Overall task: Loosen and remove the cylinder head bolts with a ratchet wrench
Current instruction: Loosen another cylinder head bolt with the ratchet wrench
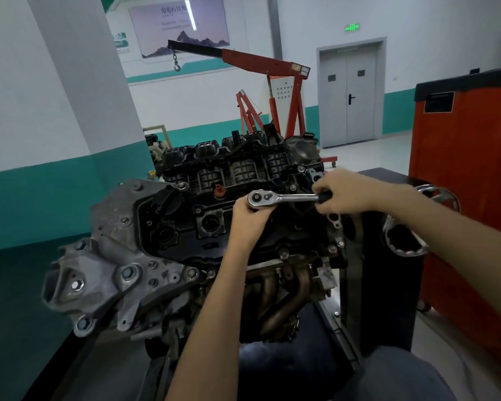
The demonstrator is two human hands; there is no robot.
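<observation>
So, the ratchet wrench (284,197) lies level over the top of the engine (185,235), near its middle. Right hand (342,195) is curled tight round the black handle; left hand (250,218) cups the chrome head, fingers wrapped under it.

Cool, even indoor light fills the room, and shadows are soft and faint. A bright streak of glare crosses the far wall poster (191,15), and the exit sign (352,27) glows green. The dark engine (185,227) loses detail in its recesses, while the ratchet wrench (272,197) glints. Wide-angle distortion bends the pillar (78,82) at left and the red cabinet (469,169) at right. The near edges look soft.
</observation>
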